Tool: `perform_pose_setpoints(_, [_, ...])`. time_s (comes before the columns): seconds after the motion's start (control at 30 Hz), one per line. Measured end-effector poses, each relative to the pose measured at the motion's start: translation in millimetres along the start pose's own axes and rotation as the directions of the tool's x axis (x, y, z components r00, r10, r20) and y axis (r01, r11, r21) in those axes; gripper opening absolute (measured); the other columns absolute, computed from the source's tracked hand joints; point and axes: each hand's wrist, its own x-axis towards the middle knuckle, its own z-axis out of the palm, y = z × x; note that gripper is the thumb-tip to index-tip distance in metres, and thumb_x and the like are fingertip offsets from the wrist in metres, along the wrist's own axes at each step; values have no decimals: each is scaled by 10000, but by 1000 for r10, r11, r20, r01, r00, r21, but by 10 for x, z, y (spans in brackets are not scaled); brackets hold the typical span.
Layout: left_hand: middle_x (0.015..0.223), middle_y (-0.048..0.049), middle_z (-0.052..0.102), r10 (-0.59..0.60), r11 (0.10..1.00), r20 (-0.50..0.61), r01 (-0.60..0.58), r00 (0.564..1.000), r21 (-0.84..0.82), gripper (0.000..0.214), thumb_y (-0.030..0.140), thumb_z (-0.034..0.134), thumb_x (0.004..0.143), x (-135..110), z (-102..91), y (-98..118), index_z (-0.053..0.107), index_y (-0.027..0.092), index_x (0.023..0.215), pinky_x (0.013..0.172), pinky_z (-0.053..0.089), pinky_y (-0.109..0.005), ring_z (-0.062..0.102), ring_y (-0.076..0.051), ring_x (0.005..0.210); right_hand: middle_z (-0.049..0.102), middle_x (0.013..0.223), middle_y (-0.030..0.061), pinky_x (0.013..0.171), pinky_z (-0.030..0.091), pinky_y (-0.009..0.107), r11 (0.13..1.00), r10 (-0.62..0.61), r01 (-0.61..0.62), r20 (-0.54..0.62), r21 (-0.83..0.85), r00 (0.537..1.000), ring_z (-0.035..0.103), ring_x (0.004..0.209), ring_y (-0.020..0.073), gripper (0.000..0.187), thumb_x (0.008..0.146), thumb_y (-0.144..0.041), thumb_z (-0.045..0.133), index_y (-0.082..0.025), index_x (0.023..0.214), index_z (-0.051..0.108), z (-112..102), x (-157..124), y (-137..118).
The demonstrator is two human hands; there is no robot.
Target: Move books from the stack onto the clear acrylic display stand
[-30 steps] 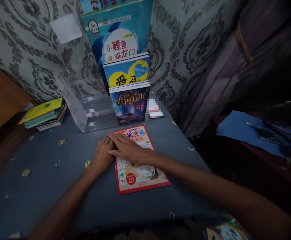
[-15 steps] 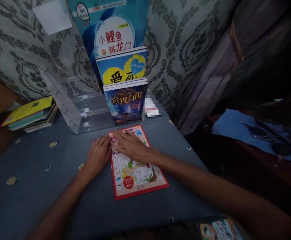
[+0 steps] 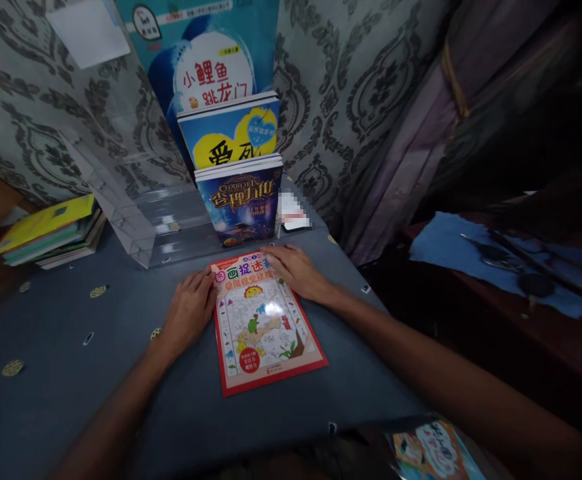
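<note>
Yellow-topped stack of thin books [image 3: 45, 230] well left of the left hand [image 3: 188, 310] | clear acrylic stand [image 3: 135, 220] just beyond that hand | left hand open, flat on grey tablecloth [image 3: 95, 387], fingertips touching the left edge of red-bordered picture book [image 3: 263, 327] | book lies flat between both hands | right hand [image 3: 298, 270] open, resting on its top right corner, gripping nothing

At the far edge of the surface, the tall blue book [image 3: 205, 60] is cut off above, and each book in front hides the lower half of the one behind. A patch [image 3: 291, 212] beside the dark book [image 3: 241, 200] is blurred. The right hand [image 3: 298, 272] covers the far right corner of the red-framed book [image 3: 263, 327].
</note>
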Motion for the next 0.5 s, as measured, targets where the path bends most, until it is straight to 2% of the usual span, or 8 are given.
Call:
perform_pose_setpoints(0.13, [1318, -188, 660, 33, 996, 12, -34, 999, 88, 305, 251, 444, 990, 73, -64, 84, 656, 149, 1184, 1022, 471, -553, 561, -362, 1269, 730, 1261, 100, 1090, 457, 491, 964, 76, -58, -61, 260, 995, 657, 1206, 272, 564, 1010, -631, 374, -227, 1215, 709, -21, 90, 108])
perform_pose_setpoints(0.27, [1253, -183, 674, 147, 988, 67, -149, 987, 31, 310, 245, 419, 1009, 262, -24, 267, 655, 137, 1179, 1027, 475, -526, 602, -325, 1185, 755, 1183, 120, 1083, 479, 488, 852, 153, -104, -54, 513, 987, 693, 1156, 264, 603, 963, -695, 450, -196, 1194, 698, -5, 153, 216])
perform_pose_setpoints(0.4, [1355, -155, 629, 312, 948, 91, -304, 946, -89, 368, 256, 383, 1035, 527, 151, 445, 590, 152, 1322, 1085, 442, -472, 577, -277, 1247, 750, 1205, 122, 1107, 476, 464, 788, 199, -145, -24, 599, 980, 699, 1160, 243, 565, 974, -661, 482, -180, 1203, 672, 4, 169, 257])
perform_pose_setpoints(0.5, [1433, -154, 579, 364, 931, 108, -356, 925, -88, 406, 247, 373, 1038, 696, 274, 531, 541, 156, 1396, 1095, 414, -479, 538, -283, 1306, 738, 1234, 132, 1105, 489, 444, 774, 207, -154, -15, 614, 978, 697, 1166, 231, 527, 994, -617, 484, -168, 1204, 665, -7, 174, 253])
